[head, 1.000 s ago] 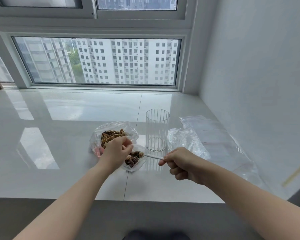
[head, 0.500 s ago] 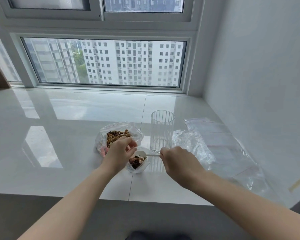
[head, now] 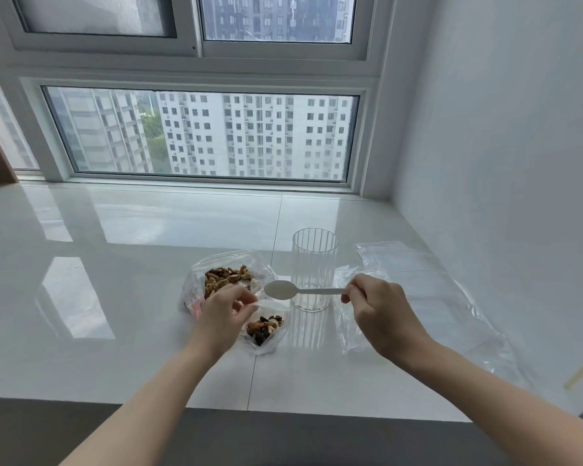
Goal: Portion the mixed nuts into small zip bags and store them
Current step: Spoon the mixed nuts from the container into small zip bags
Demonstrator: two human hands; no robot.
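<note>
Mid-portioning: left hand (head: 224,309) pinching small bag (head: 265,331) mouth open on table (head: 115,297), right hand (head: 376,306) gripping empty spoon (head: 280,290) handle above it, big nut bag (head: 224,279) just behind; next, probably another scoop.

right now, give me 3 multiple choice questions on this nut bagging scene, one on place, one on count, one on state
1. Where does the ribbed glass stand?
A. right of the big nut bag
B. on the window sill
C. left of both nut bags

2. How many bags hold nuts?
A. one
B. two
C. four

3. What is in the spoon?
A. heaped nuts
B. water
C. nothing

Answers:
1 A, the glass is on the counter, with the big bag to its left.
2 B, the big bag and the small zip bag by the left hand.
3 C, the bowl of the spoon, held by the right hand, shows bare.
</note>
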